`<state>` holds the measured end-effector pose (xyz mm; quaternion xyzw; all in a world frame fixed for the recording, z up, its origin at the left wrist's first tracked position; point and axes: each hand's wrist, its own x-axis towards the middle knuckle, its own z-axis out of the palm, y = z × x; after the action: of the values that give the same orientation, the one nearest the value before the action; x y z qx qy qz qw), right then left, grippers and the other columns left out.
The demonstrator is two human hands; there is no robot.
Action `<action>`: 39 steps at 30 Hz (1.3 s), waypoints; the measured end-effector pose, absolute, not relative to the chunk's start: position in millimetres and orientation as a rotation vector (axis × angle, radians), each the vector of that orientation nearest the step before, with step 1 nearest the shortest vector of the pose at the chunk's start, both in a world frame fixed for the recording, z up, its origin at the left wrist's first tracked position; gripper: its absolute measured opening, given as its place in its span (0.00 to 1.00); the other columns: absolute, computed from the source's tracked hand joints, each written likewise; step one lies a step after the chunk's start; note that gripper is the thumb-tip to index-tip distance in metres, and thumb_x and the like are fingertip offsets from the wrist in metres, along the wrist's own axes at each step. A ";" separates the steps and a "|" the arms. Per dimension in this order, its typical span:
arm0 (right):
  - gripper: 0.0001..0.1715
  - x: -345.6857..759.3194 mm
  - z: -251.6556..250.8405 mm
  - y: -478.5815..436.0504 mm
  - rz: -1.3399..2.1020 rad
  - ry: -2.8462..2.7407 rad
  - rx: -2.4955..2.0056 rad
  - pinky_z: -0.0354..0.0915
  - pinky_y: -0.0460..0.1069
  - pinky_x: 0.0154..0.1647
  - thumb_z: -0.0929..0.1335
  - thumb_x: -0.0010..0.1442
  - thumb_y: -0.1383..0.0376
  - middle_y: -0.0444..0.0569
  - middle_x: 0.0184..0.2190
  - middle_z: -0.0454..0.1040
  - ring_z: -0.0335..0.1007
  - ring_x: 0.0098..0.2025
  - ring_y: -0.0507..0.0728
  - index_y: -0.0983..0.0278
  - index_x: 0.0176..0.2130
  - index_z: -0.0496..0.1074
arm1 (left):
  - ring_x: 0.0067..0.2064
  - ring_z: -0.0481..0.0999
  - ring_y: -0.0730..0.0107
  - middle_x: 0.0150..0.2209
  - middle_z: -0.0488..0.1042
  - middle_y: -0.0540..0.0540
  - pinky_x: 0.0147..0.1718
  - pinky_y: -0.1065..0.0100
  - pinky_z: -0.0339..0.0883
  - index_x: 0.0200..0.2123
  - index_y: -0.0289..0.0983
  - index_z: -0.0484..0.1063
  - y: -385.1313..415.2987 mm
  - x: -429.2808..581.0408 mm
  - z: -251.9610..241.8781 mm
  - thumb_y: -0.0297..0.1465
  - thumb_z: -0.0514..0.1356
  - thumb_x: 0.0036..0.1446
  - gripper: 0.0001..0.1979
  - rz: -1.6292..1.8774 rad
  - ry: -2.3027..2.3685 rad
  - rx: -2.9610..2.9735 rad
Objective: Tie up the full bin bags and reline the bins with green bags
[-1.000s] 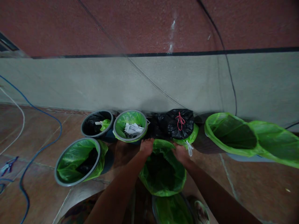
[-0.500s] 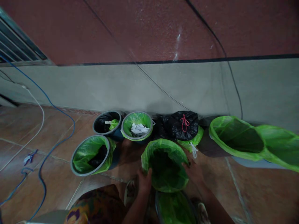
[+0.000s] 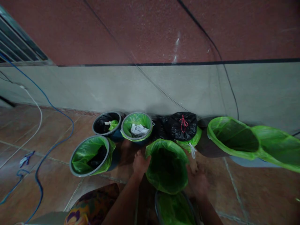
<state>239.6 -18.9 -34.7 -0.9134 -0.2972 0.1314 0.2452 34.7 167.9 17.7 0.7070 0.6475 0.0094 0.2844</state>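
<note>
Between my hands stands a bin lined with a translucent green trash bag (image 3: 167, 184), its mouth tipped toward me and dark inside. Beside the left rim is my left hand (image 3: 140, 164), thumb apart from the fingers and by the bag's edge. My right hand (image 3: 198, 181) is at the right side of the same bag; its fingers are blurred and partly lost in shadow. Just below, close to my body, another bin with a green liner (image 3: 174, 207) shows only in part.
Left stand a green-lined bin (image 3: 81, 156), a black-lined bin (image 3: 99, 122) and a bin with papers (image 3: 136, 118). A tied black bag (image 3: 182, 125) lies by the wall. More green-lined bins (image 3: 234, 137) stand right. A blue cable (image 3: 58, 109) crosses the tiled floor.
My left hand has moved up along the left rim, its thumb no longer inside the bag. My right hand has shifted slightly down and outward. The view has turned a little.
</note>
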 end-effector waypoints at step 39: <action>0.19 271.5 5.1 127.6 0.253 -1.694 -2.339 0.64 0.47 0.52 0.60 0.65 0.68 0.51 0.56 0.72 0.72 0.50 0.55 0.62 0.50 0.75 | 0.54 0.75 0.59 0.50 0.78 0.40 0.57 0.62 0.65 0.36 0.38 0.81 207.7 102.7 11.1 0.31 0.60 0.58 0.09 0.071 1.190 2.364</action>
<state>271.5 127.6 5.1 -0.8009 -0.5800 0.0865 0.1209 102.7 207.7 11.1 0.8658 0.4357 0.0260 0.2448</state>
